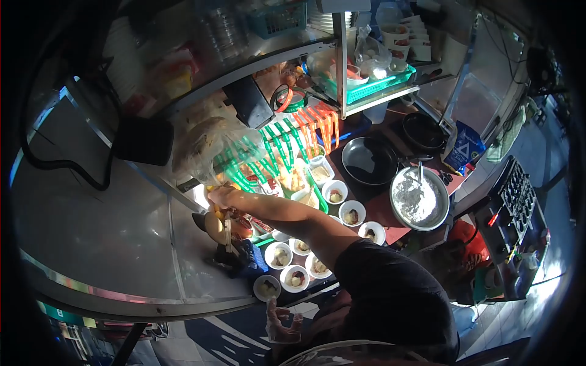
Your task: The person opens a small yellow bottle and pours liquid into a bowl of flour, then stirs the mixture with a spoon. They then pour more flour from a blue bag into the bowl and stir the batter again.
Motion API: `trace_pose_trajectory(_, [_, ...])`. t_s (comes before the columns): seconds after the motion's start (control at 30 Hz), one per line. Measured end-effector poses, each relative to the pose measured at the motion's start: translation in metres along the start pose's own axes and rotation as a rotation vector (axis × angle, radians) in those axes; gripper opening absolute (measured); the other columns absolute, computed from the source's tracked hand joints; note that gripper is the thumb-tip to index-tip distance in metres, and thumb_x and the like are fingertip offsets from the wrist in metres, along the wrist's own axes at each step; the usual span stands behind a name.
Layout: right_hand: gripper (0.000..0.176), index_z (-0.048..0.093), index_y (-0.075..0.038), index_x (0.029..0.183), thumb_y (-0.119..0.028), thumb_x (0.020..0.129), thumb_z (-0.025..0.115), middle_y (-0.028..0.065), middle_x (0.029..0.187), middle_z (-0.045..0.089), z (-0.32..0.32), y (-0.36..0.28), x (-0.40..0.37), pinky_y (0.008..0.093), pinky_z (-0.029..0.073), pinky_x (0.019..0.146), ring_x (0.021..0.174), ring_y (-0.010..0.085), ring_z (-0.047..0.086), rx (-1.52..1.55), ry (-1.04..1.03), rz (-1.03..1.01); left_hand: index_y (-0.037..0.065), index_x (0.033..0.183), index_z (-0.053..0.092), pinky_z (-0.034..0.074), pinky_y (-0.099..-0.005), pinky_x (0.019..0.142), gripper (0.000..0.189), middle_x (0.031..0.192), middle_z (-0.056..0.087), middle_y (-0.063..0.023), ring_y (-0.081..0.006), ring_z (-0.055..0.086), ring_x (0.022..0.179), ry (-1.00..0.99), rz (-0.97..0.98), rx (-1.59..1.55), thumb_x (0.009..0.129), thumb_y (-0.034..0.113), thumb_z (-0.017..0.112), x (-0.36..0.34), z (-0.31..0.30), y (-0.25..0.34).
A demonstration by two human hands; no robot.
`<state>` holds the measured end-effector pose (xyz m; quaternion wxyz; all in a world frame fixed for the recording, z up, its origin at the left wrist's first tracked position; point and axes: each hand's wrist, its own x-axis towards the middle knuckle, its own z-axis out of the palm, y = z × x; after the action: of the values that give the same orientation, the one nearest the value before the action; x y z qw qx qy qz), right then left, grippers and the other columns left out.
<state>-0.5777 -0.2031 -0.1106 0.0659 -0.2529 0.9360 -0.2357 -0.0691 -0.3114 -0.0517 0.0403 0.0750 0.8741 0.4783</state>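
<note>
Dark sleeve, five o'clock; left hand, six o'clock, fingers loosely open, near white cup; right hand, nine o'clock, finger grip can't be told

Cups left of bowl holding, seemingly, flour.

I'm looking down from afar on a dark reddish counter. Left of it I see a broad greyish panel with a metal strip along a seam. Beyond the counter, a metal-edged shelf spans my view, meeting an upright post. Right of the counter I make out pale tiled floor with a glaring sunlit patch; on the counter's near side, sunlight stripes the shadowed floor.
</note>
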Motion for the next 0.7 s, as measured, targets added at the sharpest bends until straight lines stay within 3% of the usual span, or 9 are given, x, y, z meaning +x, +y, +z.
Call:
trace_pose_trajectory(0.07, [0.031, 0.072, -0.011, 0.107, -0.013, 0.076, 0.074, 0.0155, 0.117, 0.071, -0.028, -0.018, -0.028, 0.0438, 0.055, 0.092, 0.114, 0.0340, 0.068, 0.101, 0.015, 0.043, 0.005, 0.153, 0.038, 0.055, -0.0390, 0.079, 0.091, 0.096, 0.067, -0.0099, -0.0235, 0.065, 0.082, 0.005, 0.018, -0.003, 0.079, 0.029, 0.084, 0.001, 0.003, -0.006])
trace_pose_trajectory(0.13, [0.039, 0.073, -0.012, 0.114, -0.009, 0.075, 0.071, 0.0140, 0.123, 0.069, -0.069, -0.047, -0.056, 0.0435, 0.055, 0.094, 0.118, 0.0335, 0.066, -0.151, -0.244, -0.004, 0.005, 0.153, 0.038, 0.055, -0.0388, 0.077, 0.092, 0.097, 0.067, -0.0101, -0.0237, 0.066, 0.082, -0.021, 0.002, 0.014, 0.078, 0.031, 0.084, 0.003, 0.002, -0.004])
trace_pose_trajectory(0.17, [0.044, 0.073, -0.014, 0.117, -0.009, 0.073, 0.071, 0.0136, 0.124, 0.069, -0.072, -0.058, -0.066, 0.0437, 0.052, 0.097, 0.118, 0.0334, 0.065, -0.248, -0.174, 0.048, -0.006, 0.150, 0.039, 0.056, -0.0358, 0.072, 0.092, 0.096, 0.068, -0.0135, -0.0233, 0.066, 0.078, -0.016, 0.039, 0.033, 0.077, 0.027, 0.086, 0.005, 0.002, -0.005])
trace_pose_trajectory(0.3, [0.037, 0.077, -0.024, 0.112, -0.014, 0.077, 0.069, 0.0100, 0.119, 0.069, -0.035, -0.040, -0.042, 0.0534, 0.045, 0.103, 0.122, 0.0322, 0.062, -0.284, -0.137, -0.081, -0.006, 0.150, 0.038, 0.057, -0.0368, 0.076, 0.093, 0.098, 0.068, -0.0144, -0.0248, 0.067, 0.082, -0.032, -0.021, 0.013, 0.077, 0.027, 0.085, 0.006, 0.003, -0.005])
trace_pose_trajectory(0.4, [0.028, 0.078, -0.026, 0.108, -0.019, 0.086, 0.062, 0.0082, 0.119, 0.069, -0.002, -0.023, -0.021, 0.0510, 0.042, 0.106, 0.122, 0.0336, 0.059, -0.373, -0.051, -0.115, -0.006, 0.150, 0.039, 0.057, -0.0372, 0.078, 0.092, 0.099, 0.068, -0.0153, -0.0261, 0.068, 0.086, -0.030, -0.035, 0.009, 0.077, 0.028, 0.085, 0.007, 0.001, 0.007])
trace_pose_trajectory(0.43, [0.027, 0.079, -0.024, 0.105, -0.024, 0.091, 0.056, 0.0104, 0.121, 0.067, -0.010, -0.031, -0.031, 0.0455, 0.042, 0.107, 0.121, 0.0347, 0.058, -0.451, -0.033, -0.132, -0.006, 0.150, 0.040, 0.057, -0.0373, 0.078, 0.092, 0.099, 0.068, -0.0154, -0.0262, 0.068, 0.085, -0.028, -0.023, 0.011, 0.077, 0.029, 0.085, 0.007, 0.001, 0.009])
trace_pose_trajectory(0.6, [0.025, 0.078, -0.016, 0.102, -0.021, 0.088, 0.058, 0.0156, 0.119, 0.067, -0.026, -0.034, -0.050, 0.0473, 0.042, 0.107, 0.122, 0.0342, 0.059, -0.208, 0.127, -0.138, -0.006, 0.149, 0.042, 0.058, -0.0373, 0.077, 0.091, 0.096, 0.069, -0.0143, -0.0259, 0.069, 0.082, -0.029, -0.024, 0.006, 0.078, 0.031, 0.085, 0.008, 0.003, 0.012])
trace_pose_trajectory(0.67, [0.023, 0.075, -0.008, 0.101, -0.021, 0.087, 0.063, 0.0166, 0.114, 0.069, -0.041, -0.033, -0.060, 0.0465, 0.048, 0.102, 0.117, 0.0349, 0.064, -0.369, 0.141, -0.310, -0.006, 0.149, 0.042, 0.057, -0.0372, 0.077, 0.091, 0.096, 0.069, -0.0139, -0.0258, 0.069, 0.082, -0.027, 0.007, -0.003, 0.078, 0.031, 0.085, 0.009, 0.010, 0.000])
trace_pose_trajectory(0.7, [0.025, 0.070, -0.002, 0.101, -0.022, 0.087, 0.069, 0.0187, 0.108, 0.071, -0.062, -0.053, -0.080, 0.0464, 0.053, 0.094, 0.109, 0.0387, 0.067, -0.451, 0.128, -0.193, -0.006, 0.149, 0.042, 0.057, -0.0370, 0.076, 0.091, 0.096, 0.069, -0.0134, -0.0258, 0.069, 0.082, -0.028, 0.034, -0.002, 0.078, 0.031, 0.085, 0.008, 0.013, -0.004])
